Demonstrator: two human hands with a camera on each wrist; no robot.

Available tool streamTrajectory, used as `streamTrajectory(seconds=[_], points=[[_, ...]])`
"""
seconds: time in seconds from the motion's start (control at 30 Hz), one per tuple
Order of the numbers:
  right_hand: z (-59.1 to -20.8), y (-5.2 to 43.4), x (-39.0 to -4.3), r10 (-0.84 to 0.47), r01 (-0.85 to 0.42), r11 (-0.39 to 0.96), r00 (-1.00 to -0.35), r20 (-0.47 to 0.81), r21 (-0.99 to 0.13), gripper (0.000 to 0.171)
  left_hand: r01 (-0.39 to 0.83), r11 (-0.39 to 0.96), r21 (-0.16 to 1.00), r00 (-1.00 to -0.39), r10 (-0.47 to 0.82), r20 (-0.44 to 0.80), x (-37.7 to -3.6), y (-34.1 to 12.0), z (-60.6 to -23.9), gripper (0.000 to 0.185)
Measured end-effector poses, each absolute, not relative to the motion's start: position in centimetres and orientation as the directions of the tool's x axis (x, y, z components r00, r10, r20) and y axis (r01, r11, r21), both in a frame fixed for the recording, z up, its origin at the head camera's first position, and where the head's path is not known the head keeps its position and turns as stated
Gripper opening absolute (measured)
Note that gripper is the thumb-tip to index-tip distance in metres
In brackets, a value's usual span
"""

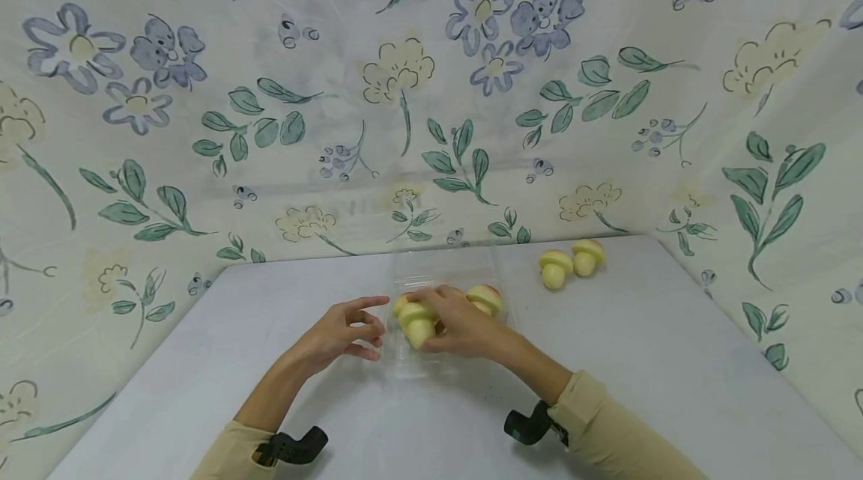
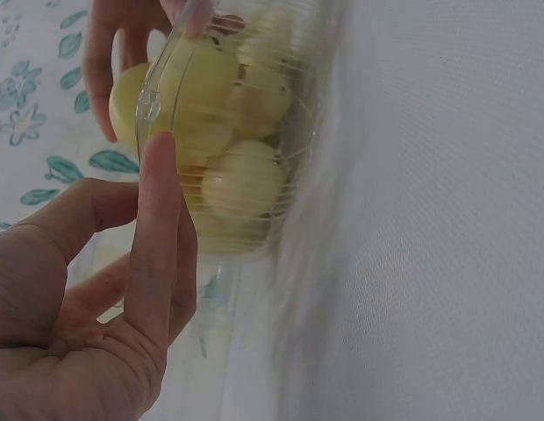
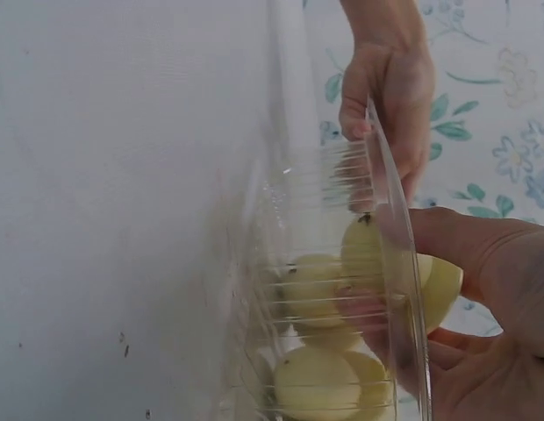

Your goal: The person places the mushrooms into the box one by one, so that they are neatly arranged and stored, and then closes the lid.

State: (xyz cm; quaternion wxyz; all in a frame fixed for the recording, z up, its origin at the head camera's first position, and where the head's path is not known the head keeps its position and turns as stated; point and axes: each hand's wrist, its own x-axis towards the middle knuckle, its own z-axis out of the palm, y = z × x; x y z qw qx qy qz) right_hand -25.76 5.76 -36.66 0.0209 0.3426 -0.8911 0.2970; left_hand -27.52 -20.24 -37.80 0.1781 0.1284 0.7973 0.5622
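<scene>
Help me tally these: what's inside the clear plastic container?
Several yellow mushroom-shaped pieces, at least one reddish on top. The right hand, holding one, hides part of the container, so their full number can't be told.

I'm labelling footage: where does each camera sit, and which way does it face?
Head: worn there, facing forward and down at the clear container; left hand, right hand, sleeves show.
Left wrist: worn there, facing its hand and the container; right hand beyond.
Right wrist: worn there, facing its hand and the container; left hand beyond.
Both wrist views share the container and yellow mushroom-shaped pieces.
</scene>
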Motion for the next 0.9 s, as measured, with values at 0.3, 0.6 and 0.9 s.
streamTrajectory(seconds=[0.3,0.6,0.9], points=[[-36.61,5.09,-25.89,-0.628,-0.596,0.55,-0.757,0.181,-0.585,0.073,-0.003,0.332,0.943,-0.904,0.402,-0.144,-27.41,-20.25,-37.63,0.069],[-36.52,4.86,-25.83,-0.69,-0.604,0.449,-0.703,0.175,-0.658,0.068,-0.001,0.322,0.947,-0.9,0.413,-0.142,-27.45,-20.28,-37.75,0.069],[-36.69,4.75,-25.85,-0.702,-0.585,0.428,-0.695,0.154,-0.688,0.061,0.007,0.332,0.943,-0.9,0.413,-0.138,-27.45,-20.29,-37.76,0.069]])
